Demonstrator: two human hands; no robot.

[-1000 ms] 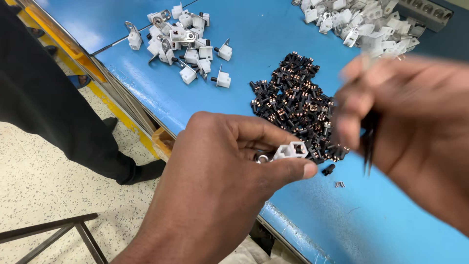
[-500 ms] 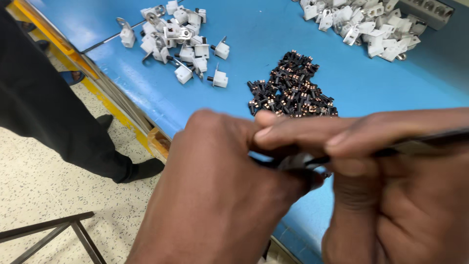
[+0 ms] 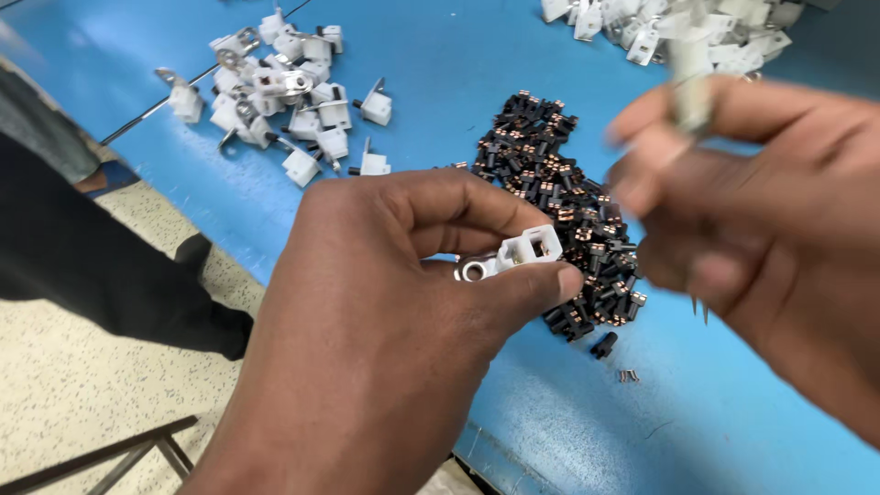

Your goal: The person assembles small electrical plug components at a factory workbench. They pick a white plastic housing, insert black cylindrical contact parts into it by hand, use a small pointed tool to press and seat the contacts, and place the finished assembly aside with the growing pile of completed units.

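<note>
A small white plastic connector housing (image 3: 530, 248) with a metal ring terminal (image 3: 474, 270) at its 9 o'clock end was pinched between the thumb and forefinger of the left hand (image 3: 385, 339), the fingers closed firmly on it and its two open slots turned upward. It was held above the blue table (image 3: 440, 55), just at 9 o'clock of a heap of small black-and-copper parts (image 3: 559, 202).

The right hand (image 3: 761, 229) was seen at 3 o'clock of the housing, blurred by motion. A pale, elongated piece (image 3: 689, 87) appeared to be gripped near its fingertips, and thin metal points (image 3: 698, 310) showed below the hand; what exactly was held, and how tightly, could not be told.

A cluster of white housings with metal tabs (image 3: 284, 101) lay at 11 o'clock, and a further white pile (image 3: 678, 27) at 1 o'clock. Two loose small parts (image 3: 612, 353) lay at 5 o'clock of the black heap. A dark-clothed person (image 3: 82, 247) stood at 9 o'clock, beside the table edge.

The step in hand was judged to be the fitting of an insert into the housing. The next move would call for the housing to be kept steady with its slots facing the right hand, and for fine alignment with one slot before pressure was applied.
</note>
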